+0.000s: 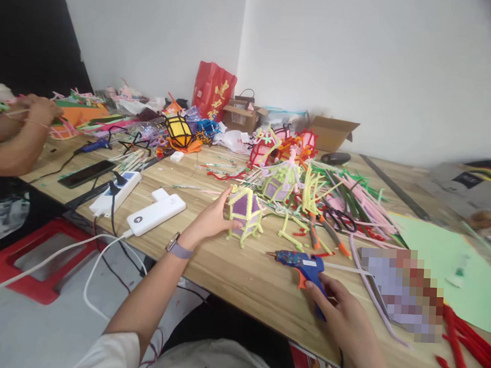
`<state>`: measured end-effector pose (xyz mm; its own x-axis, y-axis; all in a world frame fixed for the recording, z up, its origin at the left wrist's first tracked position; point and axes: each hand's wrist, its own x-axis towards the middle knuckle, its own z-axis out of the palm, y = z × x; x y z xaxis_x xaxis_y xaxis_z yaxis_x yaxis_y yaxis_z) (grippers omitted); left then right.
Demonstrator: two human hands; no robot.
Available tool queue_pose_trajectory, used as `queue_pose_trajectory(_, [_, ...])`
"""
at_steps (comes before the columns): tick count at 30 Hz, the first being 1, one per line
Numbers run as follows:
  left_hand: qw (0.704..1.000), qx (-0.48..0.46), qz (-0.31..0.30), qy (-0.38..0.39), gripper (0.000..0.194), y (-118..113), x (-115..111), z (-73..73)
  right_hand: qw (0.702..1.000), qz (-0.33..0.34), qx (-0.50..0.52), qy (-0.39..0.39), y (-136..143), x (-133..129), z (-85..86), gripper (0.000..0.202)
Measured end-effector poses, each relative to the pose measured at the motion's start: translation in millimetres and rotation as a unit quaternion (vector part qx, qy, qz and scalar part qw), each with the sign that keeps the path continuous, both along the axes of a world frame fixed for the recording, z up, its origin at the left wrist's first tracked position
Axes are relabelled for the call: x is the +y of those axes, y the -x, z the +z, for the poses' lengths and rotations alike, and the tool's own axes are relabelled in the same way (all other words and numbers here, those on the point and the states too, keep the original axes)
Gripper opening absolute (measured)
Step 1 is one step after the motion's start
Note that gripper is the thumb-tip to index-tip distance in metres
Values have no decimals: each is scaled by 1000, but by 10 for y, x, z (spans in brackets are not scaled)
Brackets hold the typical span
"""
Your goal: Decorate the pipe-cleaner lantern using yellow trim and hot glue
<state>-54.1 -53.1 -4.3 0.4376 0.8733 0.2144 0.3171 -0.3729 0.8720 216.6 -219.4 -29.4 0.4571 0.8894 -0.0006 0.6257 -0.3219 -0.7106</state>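
Note:
A small lantern (243, 211) with purple panels and fuzzy yellow-green pipe-cleaner edges stands upright on the table. My left hand (214, 215) grips its left side, thumb across the front and fingers partly hidden behind. To the right, my right hand (338, 307) is closed around the handle of a blue glue gun (301, 262) with an orange trigger. The gun's nozzle points left toward the lantern, with a gap between them. A pale glue stick (345, 268) sticks out of its back. Short yellow-green pipe-cleaner pieces (288, 237) lie just beyond the gun.
Orange-handled pliers (335, 237), scissors (341, 219) and pink pipe cleaners (369, 203) lie behind. A white power bank (157, 214) and a power strip (117, 192) with cables are at left. Green paper (438, 246) is at right. Another person's hands (41, 110) work at far left.

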Motion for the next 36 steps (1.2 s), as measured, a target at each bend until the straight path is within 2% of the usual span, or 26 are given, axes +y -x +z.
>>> queue_pose_trajectory(4, [1000, 16, 21, -12, 105, -28, -45, -23, 992, -25, 114, -48, 67, -42, 45, 45])
queue_pose_trajectory(8, [997, 49, 41, -46, 103, -40, -154, 36, 955, -37, 271, -112, 157, -46, 117, 40])
queue_pose_trajectory(11, [994, 77, 50, -51, 98, 4, -223, 145, 925, 15, 336, -175, 192, -4, 216, 31])
queue_pose_trajectory(13, [989, 66, 98, -91, 79, 24, -235, 241, 915, 52, 349, -194, 208, 51, 301, 25])
queue_pose_trajectory(16, [974, 34, 143, -171, 35, -17, -199, 382, 913, 91, 349, -193, 273, 176, 442, 21])
queue_pose_trajectory(18, [966, 44, 146, -208, 22, -81, -152, 446, 913, 116, 343, -187, 362, 275, 543, 22])
queue_pose_trajectory(21, [961, 71, 143, -225, 23, -169, -74, 479, 917, 141, 328, -177, 541, 404, 699, 26])
queue_pose_trajectory(26, [972, 58, 114, -198, 26, -193, 5, 444, 933, 108, 279, -199, 783, 494, 867, 25])
queue_pose_trajectory(30, [979, 14, 96, -181, 26, -173, 12, 420, 956, 101, 216, -170, 843, 495, 830, 29])
queue_pose_trajectory(33, [984, -7, 86, -156, 26, -167, 1, 407, 976, 81, 147, -140, 853, 493, 752, 40])
queue_pose_trajectory(36, [988, -12, 78, -134, 28, -168, -10, 398, 979, 70, 102, -161, 878, 491, 685, 47])
